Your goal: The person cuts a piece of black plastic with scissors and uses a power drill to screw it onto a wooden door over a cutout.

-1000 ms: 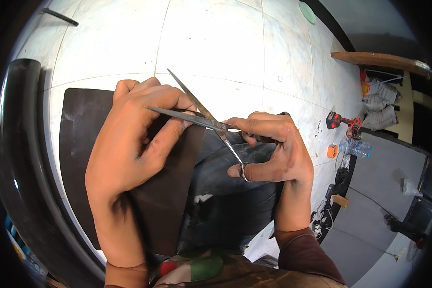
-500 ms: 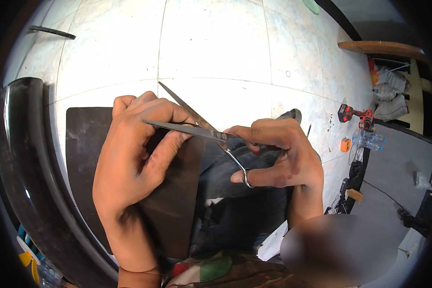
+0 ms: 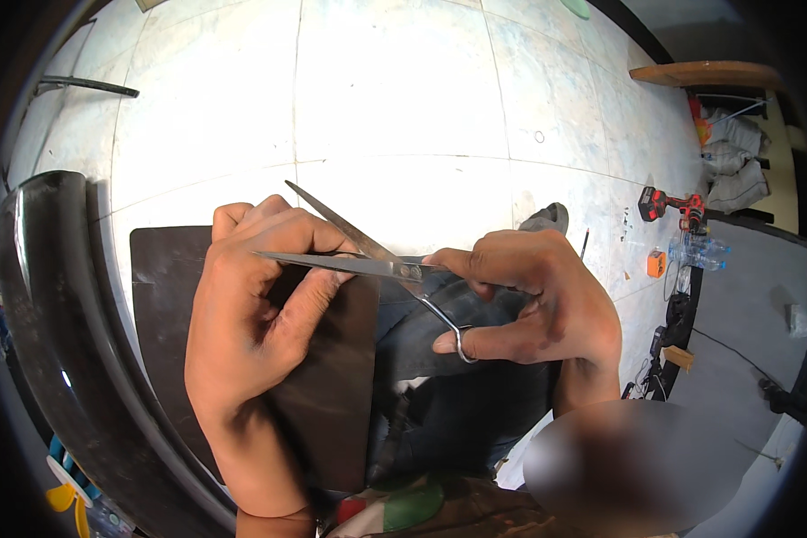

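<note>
Though apart, left hand (image 3: 242, 314) curled, right hand (image 3: 558, 300) on scissors' handles (image 3: 443, 315)

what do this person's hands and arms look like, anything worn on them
The left hand and right hand are both bare: no gloves, rings or watch show. The left forearm is uncovered along most of its visible length. Blur hides the lower part of the right forearm, so no sleeve can be made out there.

Floor (image 3: 394, 99): pale, tiled, stretching before me, brightly lit.
Wooden board (image 3: 708, 73): curved, far right.
Grey surface (image 3: 744, 273): flat, to my right.
</note>
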Motion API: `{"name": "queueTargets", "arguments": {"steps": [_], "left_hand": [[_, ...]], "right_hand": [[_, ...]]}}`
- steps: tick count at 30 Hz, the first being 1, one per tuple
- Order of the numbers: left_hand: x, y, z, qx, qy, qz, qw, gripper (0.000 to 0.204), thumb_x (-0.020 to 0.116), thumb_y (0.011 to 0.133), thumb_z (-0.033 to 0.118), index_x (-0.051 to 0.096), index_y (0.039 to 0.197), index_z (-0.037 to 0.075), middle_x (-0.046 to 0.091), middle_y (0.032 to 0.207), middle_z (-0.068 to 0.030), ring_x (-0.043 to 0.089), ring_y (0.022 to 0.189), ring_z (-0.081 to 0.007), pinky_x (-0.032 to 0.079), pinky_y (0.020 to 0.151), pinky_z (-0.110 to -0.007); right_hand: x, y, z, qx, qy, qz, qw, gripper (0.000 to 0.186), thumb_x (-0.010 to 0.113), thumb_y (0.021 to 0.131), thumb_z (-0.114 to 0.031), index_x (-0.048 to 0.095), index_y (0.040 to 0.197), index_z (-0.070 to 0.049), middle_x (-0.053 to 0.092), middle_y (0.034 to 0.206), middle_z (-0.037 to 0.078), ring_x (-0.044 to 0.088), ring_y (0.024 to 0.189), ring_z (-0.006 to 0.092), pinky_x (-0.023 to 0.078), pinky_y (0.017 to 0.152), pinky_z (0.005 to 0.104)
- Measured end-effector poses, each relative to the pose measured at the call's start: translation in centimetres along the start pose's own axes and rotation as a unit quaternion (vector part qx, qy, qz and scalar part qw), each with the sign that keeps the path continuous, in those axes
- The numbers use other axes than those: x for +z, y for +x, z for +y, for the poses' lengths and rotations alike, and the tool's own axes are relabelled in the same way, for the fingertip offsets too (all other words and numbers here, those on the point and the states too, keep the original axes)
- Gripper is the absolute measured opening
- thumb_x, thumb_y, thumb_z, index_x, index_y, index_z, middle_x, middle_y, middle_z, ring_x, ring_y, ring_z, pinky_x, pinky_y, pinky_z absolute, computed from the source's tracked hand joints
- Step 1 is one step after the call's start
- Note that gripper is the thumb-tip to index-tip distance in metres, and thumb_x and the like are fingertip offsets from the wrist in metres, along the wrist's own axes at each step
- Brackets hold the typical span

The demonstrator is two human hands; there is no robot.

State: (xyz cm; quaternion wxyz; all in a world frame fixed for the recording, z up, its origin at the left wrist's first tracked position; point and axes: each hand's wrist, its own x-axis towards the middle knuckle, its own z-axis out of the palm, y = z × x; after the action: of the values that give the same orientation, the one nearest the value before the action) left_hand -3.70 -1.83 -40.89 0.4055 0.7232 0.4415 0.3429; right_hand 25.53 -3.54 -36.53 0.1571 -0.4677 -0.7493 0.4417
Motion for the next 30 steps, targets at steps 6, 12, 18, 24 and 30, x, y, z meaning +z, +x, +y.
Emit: {"name": "queueTargets", "arguments": {"steps": [6, 12, 18, 24, 30], "left_hand": [[0.2, 0.0, -0.3, 0.007, -0.007, 0.019, 1.000, 0.010, 0.081, 0.091, 0.012, 0.080, 0.096, 0.003, 0.071, 0.083, -0.0030, 0.055, 0.078, -0.0196, 0.034, 0.088, -0.035], [0.1, 0.4, 0.4, -0.054, 0.017, -0.003, 0.998, 0.011, 0.083, 0.092, 0.013, 0.078, 0.094, 0.003, 0.068, 0.080, -0.0047, 0.053, 0.077, -0.0206, 0.034, 0.088, -0.034], [0.8, 0.6, 0.9, -0.085, 0.039, -0.001, 0.996, 0.012, 0.080, 0.096, 0.015, 0.078, 0.098, 0.003, 0.069, 0.082, -0.0075, 0.051, 0.082, -0.0219, 0.036, 0.092, -0.035], [2.1, 0.4, 0.3, -0.135, 0.070, 0.012, 0.988, 0.015, 0.078, 0.099, 0.017, 0.079, 0.105, 0.004, 0.073, 0.089, -0.0108, 0.052, 0.085, -0.0269, 0.042, 0.099, -0.040], [2.6, 1.5, 0.5, -0.074, 0.211, -0.006, 0.975, 0.017, 0.077, 0.100, 0.013, 0.081, 0.107, -0.002, 0.082, 0.099, -0.0222, 0.079, 0.093, -0.0354, 0.059, 0.087, -0.040]], "right_hand": [[0.0, -0.2, 0.8, -0.048, -0.016, 0.017, 0.999, 0.064, 0.102, 0.075, -0.017, 0.076, 0.130, -0.001, 0.065, 0.075, 0.008, 0.058, 0.062, 0.0200, 0.044, 0.056, 0.0327], [0.1, 0.3, 1.0, 0.109, 0.052, 0.075, 0.990, 0.050, 0.100, 0.071, -0.013, 0.084, 0.116, 0.000, 0.062, 0.071, -0.004, 0.051, 0.062, 0.0052, 0.036, 0.056, 0.0254], [-0.5, 0.9, 5.8, 0.124, 0.164, 0.234, 0.950, 0.034, 0.092, 0.088, -0.016, 0.078, 0.114, 0.001, 0.066, 0.073, -0.003, 0.051, 0.061, 0.0043, 0.036, 0.055, 0.0231], [0.8, 3.1, 7.5, 0.149, 0.254, 0.289, 0.911, 0.032, 0.093, 0.088, -0.016, 0.071, 0.094, 0.006, 0.078, 0.076, 0.014, 0.064, 0.058, 0.0109, 0.048, 0.049, 0.0267], [-0.1, 3.0, 10.1, 0.228, 0.145, 0.199, 0.942, 0.031, 0.096, 0.087, -0.020, 0.074, 0.090, 0.001, 0.077, 0.072, 0.009, 0.060, 0.056, 0.0080, 0.041, 0.045, 0.0253]]}}
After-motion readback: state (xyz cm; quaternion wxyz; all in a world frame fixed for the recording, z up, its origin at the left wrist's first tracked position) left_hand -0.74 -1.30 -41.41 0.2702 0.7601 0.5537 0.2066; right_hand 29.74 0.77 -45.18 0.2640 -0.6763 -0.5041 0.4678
